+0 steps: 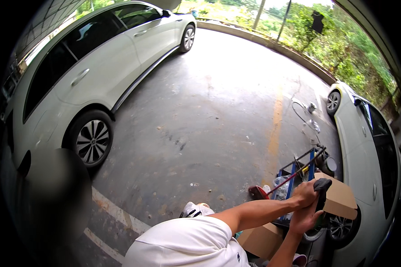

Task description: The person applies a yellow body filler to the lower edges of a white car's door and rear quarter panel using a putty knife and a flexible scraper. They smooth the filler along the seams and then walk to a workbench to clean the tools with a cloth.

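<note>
My left hand (304, 193) is closed on a dark, crumpled cloth-like piece (322, 185), possibly a glove. Just below it, my right hand (304, 219) has its thumb held apart, and its fingers reach up toward the dark piece. Those fingertips are hidden, so whether they lie inside it or behind it I cannot tell. Both hands are above an open cardboard box (341, 196) with its flap raised. Another brown cardboard surface (260, 241) shows lower down, beside my right forearm.
A blue-framed cart (293, 171) with plastic-wrapped items stands beyond my hands, crossed by a long-handled tool with a red head (256, 192). One white car (374, 147) is close on the right; another (138, 44) is at the left. A hose (298, 111) lies on the floor.
</note>
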The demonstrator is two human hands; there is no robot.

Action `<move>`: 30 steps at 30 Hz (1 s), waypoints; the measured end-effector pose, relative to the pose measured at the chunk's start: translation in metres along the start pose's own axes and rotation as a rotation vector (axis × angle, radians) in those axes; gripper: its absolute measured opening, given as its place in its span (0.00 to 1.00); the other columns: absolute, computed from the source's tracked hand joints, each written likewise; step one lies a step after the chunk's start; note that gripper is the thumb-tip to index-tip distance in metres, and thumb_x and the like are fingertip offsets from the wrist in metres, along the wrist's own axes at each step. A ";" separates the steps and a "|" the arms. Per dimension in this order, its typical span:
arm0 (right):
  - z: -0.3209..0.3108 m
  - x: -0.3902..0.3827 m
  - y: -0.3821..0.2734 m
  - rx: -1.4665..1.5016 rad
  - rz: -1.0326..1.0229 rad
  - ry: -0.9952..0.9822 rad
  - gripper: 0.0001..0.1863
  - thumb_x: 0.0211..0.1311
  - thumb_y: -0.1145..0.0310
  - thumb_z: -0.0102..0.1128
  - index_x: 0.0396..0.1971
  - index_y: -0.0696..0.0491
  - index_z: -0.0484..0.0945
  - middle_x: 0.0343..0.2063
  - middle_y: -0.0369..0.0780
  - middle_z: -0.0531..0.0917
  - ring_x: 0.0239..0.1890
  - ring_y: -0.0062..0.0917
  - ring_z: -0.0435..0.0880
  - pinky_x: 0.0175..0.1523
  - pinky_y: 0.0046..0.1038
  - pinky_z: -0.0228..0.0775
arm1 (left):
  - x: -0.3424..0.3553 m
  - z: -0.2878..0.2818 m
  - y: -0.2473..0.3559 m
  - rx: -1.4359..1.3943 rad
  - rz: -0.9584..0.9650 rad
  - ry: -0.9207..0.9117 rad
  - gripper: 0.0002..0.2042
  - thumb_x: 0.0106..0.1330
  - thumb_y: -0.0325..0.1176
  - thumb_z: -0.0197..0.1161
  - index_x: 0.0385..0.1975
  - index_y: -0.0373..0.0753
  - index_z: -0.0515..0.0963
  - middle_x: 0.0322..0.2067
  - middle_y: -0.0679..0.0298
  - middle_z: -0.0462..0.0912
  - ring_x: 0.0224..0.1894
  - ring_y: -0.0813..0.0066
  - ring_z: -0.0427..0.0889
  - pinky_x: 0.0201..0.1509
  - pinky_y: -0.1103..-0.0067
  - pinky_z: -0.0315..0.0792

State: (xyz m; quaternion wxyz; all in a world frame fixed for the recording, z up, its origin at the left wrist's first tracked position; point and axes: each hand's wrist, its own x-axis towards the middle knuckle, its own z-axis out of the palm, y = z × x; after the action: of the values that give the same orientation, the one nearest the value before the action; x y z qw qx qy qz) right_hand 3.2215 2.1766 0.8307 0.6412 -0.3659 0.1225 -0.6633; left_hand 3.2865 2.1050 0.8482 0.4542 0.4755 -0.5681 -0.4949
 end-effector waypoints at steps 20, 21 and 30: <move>-0.001 0.029 -0.039 0.311 -0.229 -0.013 0.43 0.58 0.38 0.47 0.67 0.47 0.46 0.68 0.44 0.45 0.70 0.38 0.44 0.69 0.39 0.45 | -0.015 -0.047 -0.042 -1.168 -0.338 -0.694 0.31 0.65 0.57 0.45 0.61 0.40 0.60 0.55 0.58 0.71 0.53 0.64 0.74 0.47 0.65 0.76; -0.005 0.030 -0.042 0.295 -0.265 0.006 0.43 0.58 0.38 0.46 0.67 0.46 0.45 0.68 0.43 0.46 0.70 0.38 0.44 0.69 0.38 0.45 | -0.026 -0.037 -0.039 -1.038 -0.277 -0.614 0.30 0.66 0.55 0.47 0.60 0.39 0.61 0.54 0.58 0.71 0.53 0.66 0.74 0.48 0.68 0.75; -0.024 0.040 0.029 -1.197 -0.463 0.282 0.26 0.64 0.54 0.41 0.55 0.56 0.64 0.57 0.46 0.65 0.61 0.37 0.60 0.65 0.35 0.48 | -0.040 -0.030 -0.026 0.022 0.186 -0.005 0.11 0.61 0.37 0.54 0.37 0.37 0.75 0.35 0.50 0.77 0.40 0.49 0.74 0.45 0.65 0.68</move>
State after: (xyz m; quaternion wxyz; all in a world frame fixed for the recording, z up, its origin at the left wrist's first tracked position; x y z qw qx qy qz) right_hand 3.2315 2.1273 0.8086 0.1450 -0.5859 0.4714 -0.6431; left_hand 3.3236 2.1391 0.8231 0.4915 0.4246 -0.6162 -0.4455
